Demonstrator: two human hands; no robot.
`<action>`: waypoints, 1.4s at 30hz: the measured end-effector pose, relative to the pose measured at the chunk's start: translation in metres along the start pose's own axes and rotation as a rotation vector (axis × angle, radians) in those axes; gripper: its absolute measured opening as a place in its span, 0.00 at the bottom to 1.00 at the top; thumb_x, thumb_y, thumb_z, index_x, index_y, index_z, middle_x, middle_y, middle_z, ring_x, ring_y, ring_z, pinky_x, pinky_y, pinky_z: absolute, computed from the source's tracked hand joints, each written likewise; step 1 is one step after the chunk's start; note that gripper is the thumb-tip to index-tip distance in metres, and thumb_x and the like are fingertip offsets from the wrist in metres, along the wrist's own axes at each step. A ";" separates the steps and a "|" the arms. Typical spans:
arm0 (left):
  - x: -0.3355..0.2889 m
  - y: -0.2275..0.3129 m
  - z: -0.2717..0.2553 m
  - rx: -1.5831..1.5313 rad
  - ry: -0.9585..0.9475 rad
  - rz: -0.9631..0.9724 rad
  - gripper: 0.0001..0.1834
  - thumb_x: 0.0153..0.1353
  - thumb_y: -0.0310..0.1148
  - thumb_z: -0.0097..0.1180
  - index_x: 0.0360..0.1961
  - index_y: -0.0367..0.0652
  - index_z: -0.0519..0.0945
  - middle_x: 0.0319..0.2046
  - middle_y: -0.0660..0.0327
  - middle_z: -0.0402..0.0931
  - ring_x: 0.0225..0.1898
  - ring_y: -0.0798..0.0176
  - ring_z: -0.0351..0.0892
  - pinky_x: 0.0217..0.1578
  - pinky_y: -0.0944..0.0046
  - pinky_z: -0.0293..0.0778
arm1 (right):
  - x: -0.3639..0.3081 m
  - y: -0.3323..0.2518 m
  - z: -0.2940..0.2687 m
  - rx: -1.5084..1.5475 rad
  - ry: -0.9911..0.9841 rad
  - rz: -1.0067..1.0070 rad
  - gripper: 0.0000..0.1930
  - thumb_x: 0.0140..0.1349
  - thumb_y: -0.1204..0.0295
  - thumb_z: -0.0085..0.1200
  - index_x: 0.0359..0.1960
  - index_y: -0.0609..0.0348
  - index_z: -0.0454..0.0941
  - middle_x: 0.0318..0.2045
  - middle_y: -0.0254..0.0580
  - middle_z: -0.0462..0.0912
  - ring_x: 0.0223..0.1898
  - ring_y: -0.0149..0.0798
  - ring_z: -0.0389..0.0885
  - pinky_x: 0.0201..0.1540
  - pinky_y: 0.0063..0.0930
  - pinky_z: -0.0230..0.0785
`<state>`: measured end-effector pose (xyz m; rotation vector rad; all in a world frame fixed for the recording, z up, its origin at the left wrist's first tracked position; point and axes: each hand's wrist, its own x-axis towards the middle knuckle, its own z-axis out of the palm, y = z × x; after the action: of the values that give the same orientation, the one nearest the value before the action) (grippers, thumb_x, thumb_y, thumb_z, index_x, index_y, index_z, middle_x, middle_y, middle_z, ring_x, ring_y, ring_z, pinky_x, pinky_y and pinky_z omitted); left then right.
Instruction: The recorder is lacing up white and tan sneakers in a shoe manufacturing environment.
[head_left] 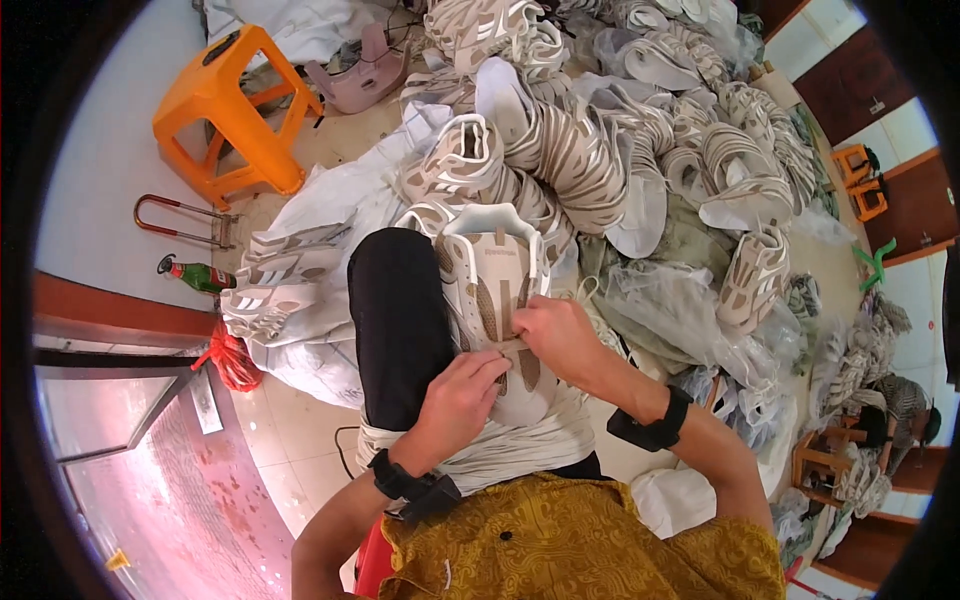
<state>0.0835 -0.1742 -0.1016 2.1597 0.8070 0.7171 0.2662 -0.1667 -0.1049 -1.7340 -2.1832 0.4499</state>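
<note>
A beige and white sneaker upper [497, 262] rests on my lap, its padded collar pointing away from me and its toe toward me. A pale flat shoelace [513, 346] runs across its tongue. My left hand [462, 394] pinches this lace at the upper's left side, fingertips against the upper. On the other side my right hand [556, 332] is closed on the lace, with its thumb and fingers together over the tongue. Under the toe, a thick bundle of off-white laces [470, 452] lies across my thighs.
Stacks of nested sneaker uppers [580, 160] fill the floor ahead. Another stack [280, 285] lies at left on white sacking. An orange stool [225, 110] and a green bottle [200, 275] stand by the left wall. Clear plastic bags [690, 310] lie at right; a person [905, 415] sits beyond.
</note>
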 end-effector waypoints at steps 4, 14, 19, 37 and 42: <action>-0.005 -0.004 0.000 -0.029 -0.002 0.002 0.16 0.45 0.18 0.51 0.38 0.38 0.73 0.38 0.54 0.71 0.40 0.52 0.72 0.40 0.61 0.70 | 0.000 -0.003 0.000 0.034 -0.001 0.018 0.03 0.40 0.76 0.49 0.17 0.58 0.75 0.19 0.46 0.74 0.23 0.47 0.76 0.26 0.37 0.68; -0.008 -0.001 -0.004 -0.057 -0.048 -0.037 0.19 0.44 0.20 0.52 0.42 0.39 0.71 0.41 0.53 0.70 0.42 0.51 0.70 0.42 0.61 0.69 | 0.000 0.001 0.001 0.523 0.063 0.183 0.05 0.35 0.80 0.53 0.19 0.62 0.77 0.18 0.40 0.76 0.20 0.34 0.75 0.23 0.22 0.66; -0.009 0.009 0.003 0.013 -0.062 -0.041 0.22 0.44 0.21 0.53 0.44 0.38 0.69 0.44 0.52 0.67 0.44 0.50 0.68 0.44 0.60 0.67 | 0.000 0.003 -0.002 0.137 0.161 -0.106 0.05 0.36 0.79 0.54 0.19 0.62 0.77 0.18 0.40 0.77 0.19 0.31 0.75 0.22 0.21 0.65; -0.007 0.006 0.006 0.086 -0.068 0.022 0.24 0.42 0.22 0.55 0.45 0.36 0.68 0.45 0.49 0.66 0.44 0.47 0.67 0.45 0.57 0.65 | 0.004 0.003 0.006 0.450 0.124 0.046 0.02 0.38 0.77 0.50 0.18 0.61 0.74 0.18 0.44 0.75 0.21 0.45 0.75 0.24 0.33 0.67; -0.007 0.006 0.006 0.086 -0.070 0.007 0.24 0.42 0.22 0.54 0.45 0.36 0.68 0.45 0.49 0.66 0.45 0.47 0.66 0.46 0.57 0.65 | 0.000 -0.001 0.003 0.073 0.105 -0.092 0.02 0.39 0.78 0.52 0.17 0.58 0.72 0.17 0.41 0.73 0.21 0.42 0.74 0.24 0.30 0.68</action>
<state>0.0849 -0.1853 -0.1019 2.2520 0.8069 0.6167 0.2642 -0.1665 -0.1071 -1.5760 -2.1350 0.4006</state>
